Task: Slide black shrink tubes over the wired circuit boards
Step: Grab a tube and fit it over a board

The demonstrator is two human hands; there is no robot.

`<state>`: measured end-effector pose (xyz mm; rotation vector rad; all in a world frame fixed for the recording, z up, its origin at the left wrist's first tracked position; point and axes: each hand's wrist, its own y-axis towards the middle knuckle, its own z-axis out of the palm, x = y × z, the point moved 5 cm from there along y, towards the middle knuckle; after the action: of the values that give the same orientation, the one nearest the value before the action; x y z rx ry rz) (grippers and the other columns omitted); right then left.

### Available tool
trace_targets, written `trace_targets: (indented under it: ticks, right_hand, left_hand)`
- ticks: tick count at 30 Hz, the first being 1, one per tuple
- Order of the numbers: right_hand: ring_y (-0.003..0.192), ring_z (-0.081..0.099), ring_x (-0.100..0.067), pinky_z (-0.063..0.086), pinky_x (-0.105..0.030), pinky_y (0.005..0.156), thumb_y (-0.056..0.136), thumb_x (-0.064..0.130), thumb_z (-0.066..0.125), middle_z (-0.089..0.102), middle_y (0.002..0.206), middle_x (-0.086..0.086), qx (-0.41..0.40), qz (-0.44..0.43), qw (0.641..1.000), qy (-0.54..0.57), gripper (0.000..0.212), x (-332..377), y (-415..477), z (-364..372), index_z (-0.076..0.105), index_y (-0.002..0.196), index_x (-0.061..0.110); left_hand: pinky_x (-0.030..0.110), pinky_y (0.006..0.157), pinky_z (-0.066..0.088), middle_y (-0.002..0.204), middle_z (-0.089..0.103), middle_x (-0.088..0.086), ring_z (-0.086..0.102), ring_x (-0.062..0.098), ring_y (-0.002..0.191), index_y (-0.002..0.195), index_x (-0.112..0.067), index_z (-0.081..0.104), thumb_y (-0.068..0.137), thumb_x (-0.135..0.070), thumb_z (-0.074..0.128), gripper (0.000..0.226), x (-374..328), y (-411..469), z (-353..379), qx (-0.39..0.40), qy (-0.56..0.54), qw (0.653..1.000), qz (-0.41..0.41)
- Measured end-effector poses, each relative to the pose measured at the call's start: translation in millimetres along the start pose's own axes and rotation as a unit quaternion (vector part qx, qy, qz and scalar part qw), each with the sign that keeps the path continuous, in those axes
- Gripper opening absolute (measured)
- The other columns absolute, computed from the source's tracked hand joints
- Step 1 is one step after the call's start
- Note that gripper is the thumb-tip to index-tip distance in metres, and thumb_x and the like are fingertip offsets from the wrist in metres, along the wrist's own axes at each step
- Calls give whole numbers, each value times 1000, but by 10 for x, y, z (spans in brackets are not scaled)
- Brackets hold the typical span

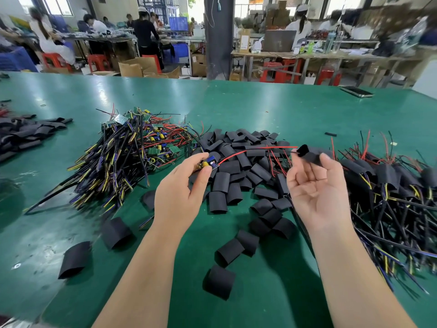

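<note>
The left hand (182, 192) pinched a small board (209, 164) between thumb and forefinger, its back turned to the camera. A red wire (248, 151) left the board's right end and ran in a shallow arc to the right, its tip reaching the mouth of a tube (309, 156). The right hand (316, 190), palm up, held that tube between thumb and forefinger, with the other fingers loosely curled over the palm. Whether the wire tip had entered the tube could not be told. Board and tube stood well apart, both raised above the table (236, 102), and the board was still bare.

Under and behind both hands lay a heap of tubes (236, 150), cut short and pressed flat, which the red wire crossed in the air. Stray tubes lay nearer the camera, one between the forearms (221, 281) and one off to the left (74, 259). Left of the left hand rose a pile of bare boards (132, 147), green and blue, with red, black and yellow-striped leads tangled together. Just beside the right hand spread a sleeved pile (390, 185), its long black leads trailing toward the table's near edge. At the far left lay longer flat strips (26, 136) of black tubing. A phone (357, 91) rested near the far right edge. Beyond the table, people sat and stood at other benches among red stools and cardboard boxes.
</note>
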<state>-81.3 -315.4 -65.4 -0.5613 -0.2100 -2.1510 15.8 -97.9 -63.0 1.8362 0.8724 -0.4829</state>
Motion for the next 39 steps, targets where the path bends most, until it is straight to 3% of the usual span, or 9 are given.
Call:
trace_targets:
  ticks: [2, 8, 12, 15, 18, 22, 26, 31, 39]
  right_hand:
    - [78, 70, -16, 52, -20, 66, 91, 19, 57, 68, 77, -8, -14, 4, 1000, -6, 38, -15, -9, 3, 74, 60, 6]
    - [64, 67, -13, 51, -16, 53, 87, 21, 58, 53, 84, -10, 3, 20, 1000, -3, 18, -27, -36, 48, 52, 81, 6]
    - [66, 65, -13, 53, -21, 66, 74, 25, 63, 57, 83, -10, 43, 8, 998, -35, 26, -25, -57, 110, 54, 89, 6]
    - [79, 68, -18, 53, -23, 67, 79, 21, 65, 61, 86, -9, 65, 7, 996, -55, 21, -18, -51, 117, 57, 93, 8]
    - [83, 66, -20, 53, -23, 67, 87, 15, 58, 69, 82, -6, 67, -14, 991, -114, 8, -23, -35, 110, 63, 92, 10]
    - [79, 68, -15, 51, -23, 68, 82, 11, 59, 73, 84, -3, 74, -74, 971, -213, 16, -29, -63, 160, 74, 80, 17]
    - [81, 71, -18, 52, -22, 66, 87, 13, 56, 72, 82, -4, 51, -38, 987, -146, 11, -26, -50, 133, 65, 93, 10]
    - [92, 71, -23, 49, -26, 72, 89, 22, 49, 66, 92, -6, 63, 3, 993, -104, 23, -27, -67, 146, 55, 107, 8]
    - [93, 70, -19, 53, -22, 66, 86, 20, 54, 73, 98, -2, 92, -6, 984, -150, 23, -70, -54, 169, 65, 106, 14]
  left_hand:
    - [41, 76, 54, 95, 69, -11, 67, 9, 87, 120, -30, 60, 94, -45, 44, 35, -18, -6, 13, 10, -3, 1000, 4]
    - [41, 75, 54, 96, 69, -10, 67, 11, 83, 121, -28, 61, 95, -45, 43, 36, -25, -7, 10, 13, -3, 1000, 2]
    - [37, 75, 54, 98, 69, -14, 66, 5, 87, 122, -30, 61, 95, -40, 47, 32, -25, -16, 17, 14, 9, 1000, 1]
    - [38, 76, 55, 101, 69, -14, 66, 5, 88, 123, -29, 60, 95, -39, 46, 33, -25, -18, 29, 19, 11, 1000, -1]
    - [39, 78, 55, 102, 69, -12, 66, 8, 91, 124, -26, 60, 95, -38, 45, 35, -30, -16, 30, 21, 11, 1000, -2]
    - [41, 77, 54, 99, 69, -11, 67, 10, 88, 124, -26, 60, 95, -40, 44, 36, -43, -19, 27, 17, 21, 1000, -8]
    - [42, 73, 53, 94, 70, -10, 66, 15, 84, 122, -25, 61, 95, -41, 43, 36, -43, -7, 5, 5, 29, 999, -16]
    - [41, 77, 53, 97, 70, -10, 67, 14, 87, 122, -24, 61, 94, -40, 44, 36, -57, -7, 6, 8, 18, 1000, -13]
    - [41, 78, 54, 100, 70, -11, 67, 11, 88, 123, -26, 61, 94, -40, 45, 36, -45, -15, 22, 11, 10, 1000, -5]
